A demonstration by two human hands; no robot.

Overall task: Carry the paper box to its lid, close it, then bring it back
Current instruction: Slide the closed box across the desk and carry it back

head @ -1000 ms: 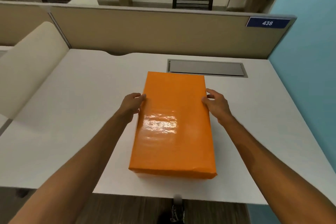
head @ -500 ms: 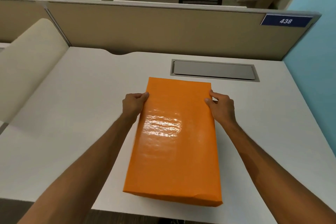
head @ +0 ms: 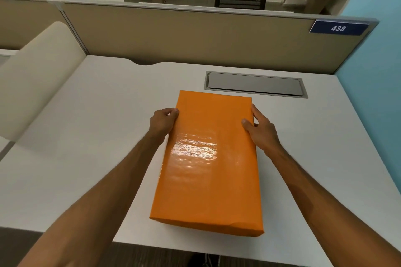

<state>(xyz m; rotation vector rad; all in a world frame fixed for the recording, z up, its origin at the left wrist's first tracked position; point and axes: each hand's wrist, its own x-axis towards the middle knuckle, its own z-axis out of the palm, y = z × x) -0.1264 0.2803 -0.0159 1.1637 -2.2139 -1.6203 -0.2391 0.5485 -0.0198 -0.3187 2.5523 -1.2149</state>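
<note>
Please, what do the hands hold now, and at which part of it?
Both hands hold the orange box by its long sides, near the far end: the left hand on its left side, the right hand on its right.

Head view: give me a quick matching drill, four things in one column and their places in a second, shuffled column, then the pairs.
Things:
1. orange box
2. left hand
3. grey cable hatch
4. blue 438 sign

Places:
A. top right end of the beige partition
B. set flush into the desk beyond the box
C. on the box's left long side
D. between both hands, over the white desk

Pairs: 1-D, 2-C, 3-B, 4-A
</note>
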